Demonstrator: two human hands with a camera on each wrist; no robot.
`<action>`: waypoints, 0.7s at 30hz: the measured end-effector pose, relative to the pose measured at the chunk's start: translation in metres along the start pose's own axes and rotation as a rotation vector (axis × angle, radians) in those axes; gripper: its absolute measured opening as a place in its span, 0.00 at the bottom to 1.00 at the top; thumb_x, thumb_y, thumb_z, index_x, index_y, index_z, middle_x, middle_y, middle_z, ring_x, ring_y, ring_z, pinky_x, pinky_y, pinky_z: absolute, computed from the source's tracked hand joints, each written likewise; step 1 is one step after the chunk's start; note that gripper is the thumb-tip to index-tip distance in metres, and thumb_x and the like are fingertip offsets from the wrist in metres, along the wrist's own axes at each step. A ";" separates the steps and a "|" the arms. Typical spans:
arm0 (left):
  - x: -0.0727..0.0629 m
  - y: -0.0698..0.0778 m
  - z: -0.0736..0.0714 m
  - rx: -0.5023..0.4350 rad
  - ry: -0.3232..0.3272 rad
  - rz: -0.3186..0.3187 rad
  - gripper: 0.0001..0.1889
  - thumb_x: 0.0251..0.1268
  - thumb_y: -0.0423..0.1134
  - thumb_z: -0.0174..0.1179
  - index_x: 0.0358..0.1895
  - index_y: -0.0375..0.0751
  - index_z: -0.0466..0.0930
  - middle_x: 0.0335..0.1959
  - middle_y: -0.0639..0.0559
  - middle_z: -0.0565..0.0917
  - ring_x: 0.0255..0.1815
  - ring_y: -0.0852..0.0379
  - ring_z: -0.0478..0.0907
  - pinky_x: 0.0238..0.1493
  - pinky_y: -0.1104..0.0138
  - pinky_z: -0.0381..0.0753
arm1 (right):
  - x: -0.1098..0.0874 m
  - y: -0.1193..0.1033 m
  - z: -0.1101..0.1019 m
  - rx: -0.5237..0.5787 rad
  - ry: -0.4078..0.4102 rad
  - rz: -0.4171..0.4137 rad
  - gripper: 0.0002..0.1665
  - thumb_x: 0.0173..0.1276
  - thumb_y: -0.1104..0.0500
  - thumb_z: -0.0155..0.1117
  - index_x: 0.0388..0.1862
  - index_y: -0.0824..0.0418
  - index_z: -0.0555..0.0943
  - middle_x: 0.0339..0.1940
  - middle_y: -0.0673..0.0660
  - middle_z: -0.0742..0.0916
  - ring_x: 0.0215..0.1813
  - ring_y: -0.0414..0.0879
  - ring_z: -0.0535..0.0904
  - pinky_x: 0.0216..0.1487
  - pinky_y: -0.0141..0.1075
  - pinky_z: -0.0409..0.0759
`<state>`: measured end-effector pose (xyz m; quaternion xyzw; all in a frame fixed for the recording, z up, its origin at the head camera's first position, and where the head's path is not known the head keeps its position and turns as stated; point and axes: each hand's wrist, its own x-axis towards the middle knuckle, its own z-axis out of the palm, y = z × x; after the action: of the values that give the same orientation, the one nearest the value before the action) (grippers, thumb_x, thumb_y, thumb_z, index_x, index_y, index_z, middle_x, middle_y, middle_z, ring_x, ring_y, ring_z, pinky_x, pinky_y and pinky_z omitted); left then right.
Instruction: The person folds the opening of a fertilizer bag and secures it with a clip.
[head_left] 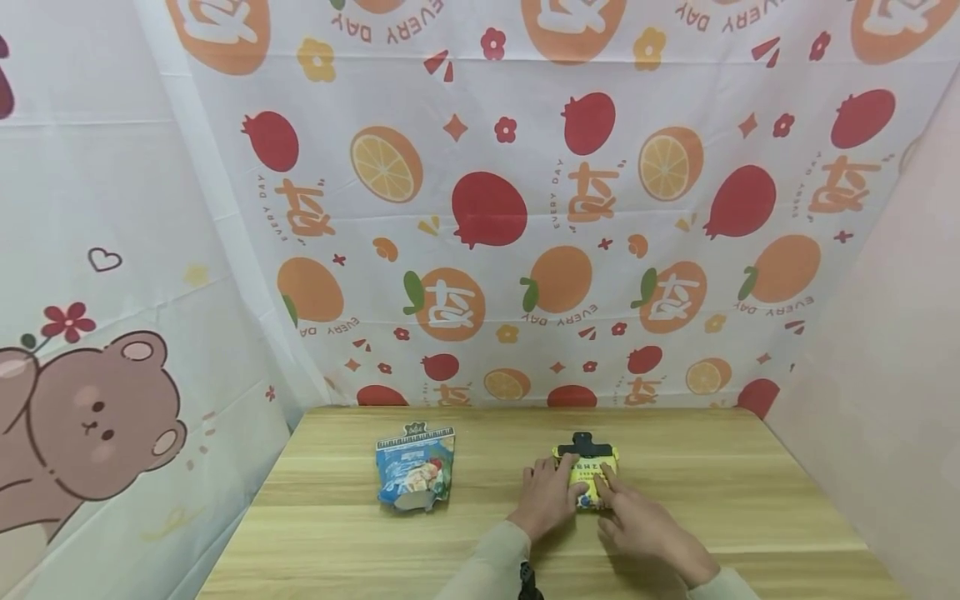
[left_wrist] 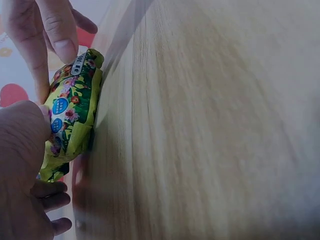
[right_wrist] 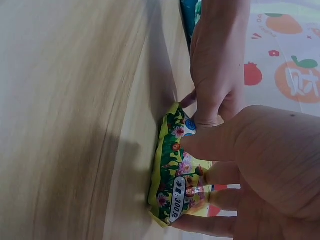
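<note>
A small yellow bag (head_left: 590,471) with a flower print lies on the table, its far edge held in a black clip (head_left: 588,449). My left hand (head_left: 547,497) is at the bag's left side, thumb on its near part and fingers reaching along the edge. From the right, my right hand (head_left: 643,523) rests extended fingers on the bag's top. In the right wrist view, the right thumb (right_wrist: 212,144) presses the flowered end of the bag (right_wrist: 172,165), and the left hand (right_wrist: 217,75) touches its other end.
To the left on the wooden table (head_left: 337,533) lies a blue bag (head_left: 415,471) with a food picture, closed by a clip (head_left: 415,431) along its far edge. A fruit-print curtain (head_left: 480,275) hangs behind the table, and a bear-print curtain (head_left: 97,417) at the left.
</note>
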<state>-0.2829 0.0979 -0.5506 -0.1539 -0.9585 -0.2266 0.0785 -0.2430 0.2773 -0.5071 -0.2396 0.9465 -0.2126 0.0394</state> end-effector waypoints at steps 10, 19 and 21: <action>0.005 0.008 0.006 0.036 -0.011 -0.025 0.26 0.76 0.60 0.50 0.71 0.58 0.68 0.61 0.41 0.81 0.64 0.44 0.75 0.58 0.48 0.73 | 0.002 0.008 -0.001 -0.021 0.005 0.023 0.38 0.67 0.62 0.67 0.73 0.73 0.67 0.78 0.78 0.62 0.18 0.36 0.64 0.19 0.29 0.67; 0.010 0.015 0.012 0.044 -0.006 -0.035 0.26 0.77 0.60 0.48 0.73 0.58 0.66 0.63 0.40 0.80 0.66 0.43 0.74 0.60 0.46 0.73 | 0.003 0.019 -0.004 -0.015 0.018 0.043 0.38 0.67 0.62 0.67 0.74 0.71 0.67 0.79 0.76 0.62 0.18 0.37 0.64 0.19 0.30 0.67; 0.011 0.017 0.012 0.051 0.000 -0.037 0.26 0.77 0.59 0.48 0.73 0.58 0.66 0.63 0.40 0.80 0.66 0.43 0.74 0.61 0.46 0.73 | 0.004 0.021 -0.005 -0.023 0.018 0.048 0.38 0.67 0.62 0.67 0.74 0.70 0.68 0.79 0.75 0.62 0.21 0.38 0.67 0.20 0.30 0.68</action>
<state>-0.2888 0.1204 -0.5521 -0.1340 -0.9667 -0.2037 0.0780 -0.2562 0.2939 -0.5111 -0.2151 0.9547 -0.2028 0.0331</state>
